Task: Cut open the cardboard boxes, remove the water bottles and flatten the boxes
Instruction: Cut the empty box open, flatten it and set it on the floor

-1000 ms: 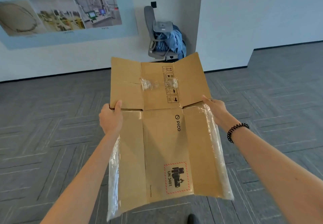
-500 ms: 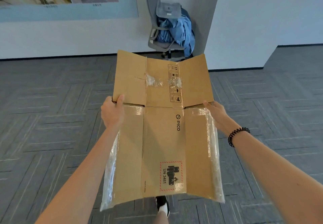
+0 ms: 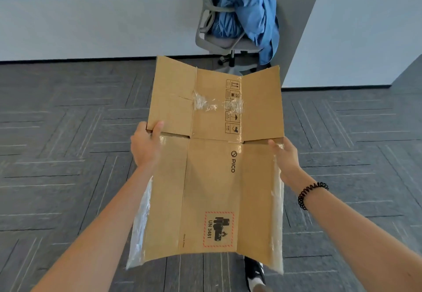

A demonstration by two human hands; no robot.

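Note:
I hold a flattened brown cardboard box (image 3: 212,177) out in front of me above the floor. It carries a PICO logo, a red UN 3481 label and strips of clear tape along both long edges. My left hand (image 3: 146,145) grips its left edge at the flap fold, thumb on top. My right hand (image 3: 284,156) holds the right edge at the same height; a black coil band sits on that wrist. The far flaps bend slightly upward. No water bottles are in view.
A grey office chair (image 3: 219,38) draped with blue cloth (image 3: 251,13) stands against the white wall ahead. A white wall corner (image 3: 342,29) juts out at right. Grey patterned carpet (image 3: 68,154) covers the floor. My shoe (image 3: 254,273) shows under the box.
The view has tilted down and moved closer to the chair. The box stays in both hands, held the same way. A shoe has come into view beneath it.

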